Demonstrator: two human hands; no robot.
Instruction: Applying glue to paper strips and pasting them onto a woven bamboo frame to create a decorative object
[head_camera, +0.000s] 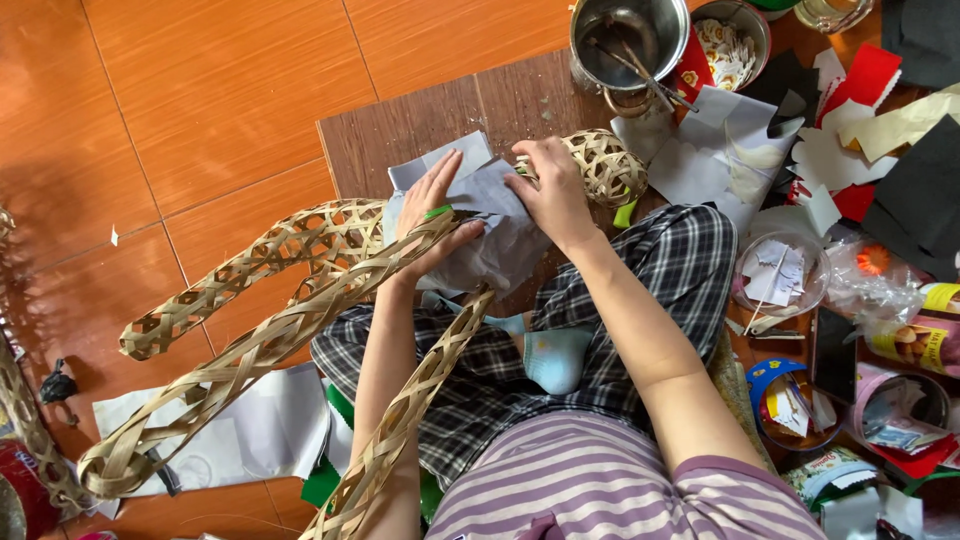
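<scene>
far left of the grey paper sheet (495, 235), 3 long woven bamboo-strip arms (250, 345) of an open-lattice frame fan out over the orange floor tiles (210, 90). the left hand (432, 215) lies flat on the sheet's left part, fingers spread and open, pressing the sheet down onto the frame without gripping it. the sheet sits over the frame's middle, above the person's plaid lap. the right hand (552, 188) rests on the sheet's right edge, fingers curled loosely onto the paper. just right of the sheet is the frame's rounded woven end (607, 165). up and right of the sheet stands a steel pot (628, 40), with paper scraps (850, 140) further right.
</scene>
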